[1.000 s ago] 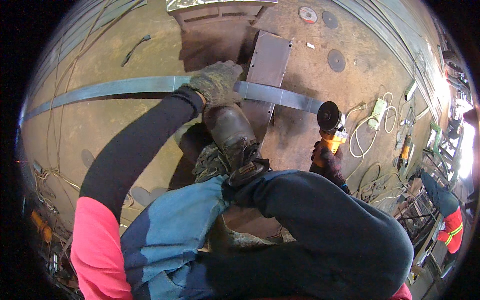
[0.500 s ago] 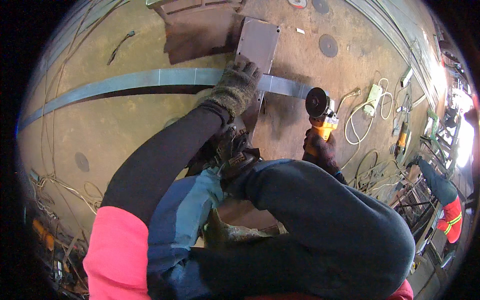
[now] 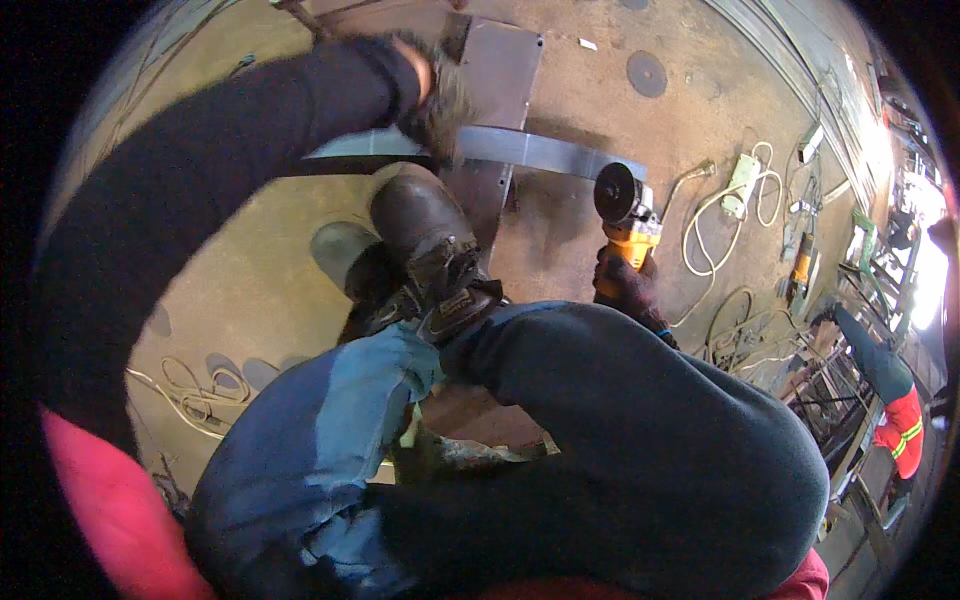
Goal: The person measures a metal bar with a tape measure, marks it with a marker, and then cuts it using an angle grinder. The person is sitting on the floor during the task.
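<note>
In my right hand [image 3: 626, 284], gloved in dark knit, is a yellow angle grinder [image 3: 632, 240] with a black disc facing up, close to the right end of a long grey metal strip [image 3: 545, 153]. That strip lies crosswise over a brown steel plate [image 3: 500, 68]. My gloved left hand [image 3: 442, 108] is over the strip at the plate's left edge, its fingers smeared by motion; whether it touches the strip I cannot tell. My dark boots [image 3: 415, 215] are just below the strip, which my left arm partly hides.
A loose grey disc [image 3: 646, 74] lies beyond the strip. On the right are a pale green power strip [image 3: 740, 186] with a coiled cord and another yellow power tool [image 3: 803, 262]. Cords [image 3: 200, 392] lie at left. A person in a red sleeve [image 3: 903, 430] is at far right.
My left arm has swung up and outward, and the left hand has moved slightly left and up from the strip's middle. The grinder has shifted a little left and down in view.
</note>
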Action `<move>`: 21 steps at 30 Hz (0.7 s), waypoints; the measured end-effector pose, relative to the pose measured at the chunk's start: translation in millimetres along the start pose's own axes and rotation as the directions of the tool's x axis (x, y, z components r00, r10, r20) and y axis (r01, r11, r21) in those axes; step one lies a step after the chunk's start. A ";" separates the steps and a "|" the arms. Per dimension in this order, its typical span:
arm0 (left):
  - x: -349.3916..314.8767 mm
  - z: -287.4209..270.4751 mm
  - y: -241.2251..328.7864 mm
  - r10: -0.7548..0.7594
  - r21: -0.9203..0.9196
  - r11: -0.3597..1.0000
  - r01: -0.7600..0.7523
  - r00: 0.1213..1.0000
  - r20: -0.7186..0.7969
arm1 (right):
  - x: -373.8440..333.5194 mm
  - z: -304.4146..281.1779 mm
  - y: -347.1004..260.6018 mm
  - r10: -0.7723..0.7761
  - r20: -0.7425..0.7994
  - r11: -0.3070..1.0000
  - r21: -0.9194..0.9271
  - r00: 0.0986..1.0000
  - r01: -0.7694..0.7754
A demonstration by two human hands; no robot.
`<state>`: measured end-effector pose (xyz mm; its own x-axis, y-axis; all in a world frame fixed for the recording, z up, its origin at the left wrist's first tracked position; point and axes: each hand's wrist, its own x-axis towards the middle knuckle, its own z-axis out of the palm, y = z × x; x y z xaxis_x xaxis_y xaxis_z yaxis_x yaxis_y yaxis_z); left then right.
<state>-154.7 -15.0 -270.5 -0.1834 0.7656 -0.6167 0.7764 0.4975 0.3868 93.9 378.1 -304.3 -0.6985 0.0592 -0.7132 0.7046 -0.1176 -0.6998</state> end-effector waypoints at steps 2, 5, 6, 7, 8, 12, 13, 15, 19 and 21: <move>-20.2 -15.3 -7.6 0.008 -0.046 0.999 -0.013 0.994 -0.109 | -0.2 0.7 2.3 -0.020 -0.025 1.000 0.010 0.999 0.020; -35.8 -28.8 -18.4 0.037 -0.078 0.995 -0.064 0.951 -0.306 | 0.4 4.3 3.3 -0.029 0.006 0.997 0.072 1.000 0.028; -29.8 -24.9 -11.6 -0.004 -0.094 0.995 -0.029 0.945 -0.327 | 0.7 5.4 3.5 -0.044 -0.002 0.997 0.060 0.999 0.044; -23.3 -19.9 -7.2 -0.045 -0.112 0.994 0.006 0.936 -0.348 | 1.7 6.9 4.2 -0.060 -0.010 0.997 0.053 0.998 0.060; -6.7 -6.6 10.0 -0.177 -0.159 0.979 0.129 0.922 -0.343 | 2.8 7.6 4.5 -0.051 -0.037 0.998 0.028 0.998 0.052; 56.2 58.0 66.1 -0.453 -0.205 0.885 0.418 0.672 -0.586 | 3.8 4.6 3.6 -0.097 0.005 0.994 -0.051 0.995 0.098; 68.7 72.5 72.0 -0.431 -0.175 0.882 0.437 0.599 -0.675 | 3.7 3.7 3.6 -0.077 0.015 0.996 -0.039 0.997 0.077; 87.7 92.0 73.6 -0.451 -0.286 0.888 0.359 0.570 -0.687 | 4.6 2.1 2.6 -0.037 0.010 0.999 -0.025 0.999 0.037; 94.1 112.6 75.4 -0.377 -0.144 0.886 0.440 0.505 -0.777 | 3.5 3.5 0.8 -0.053 0.008 0.999 0.005 0.999 0.053; 95.2 114.1 78.2 -0.429 -0.212 0.883 0.418 0.538 -0.725 | 3.4 6.2 1.2 -0.033 -0.045 0.999 -0.035 0.998 0.031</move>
<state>-42.6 50.3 -377.1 -0.8692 0.4945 -0.0006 0.4813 0.8462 0.2289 91.6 372.0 -307.3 -0.7150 0.1076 -0.6908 0.6862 -0.0809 -0.7229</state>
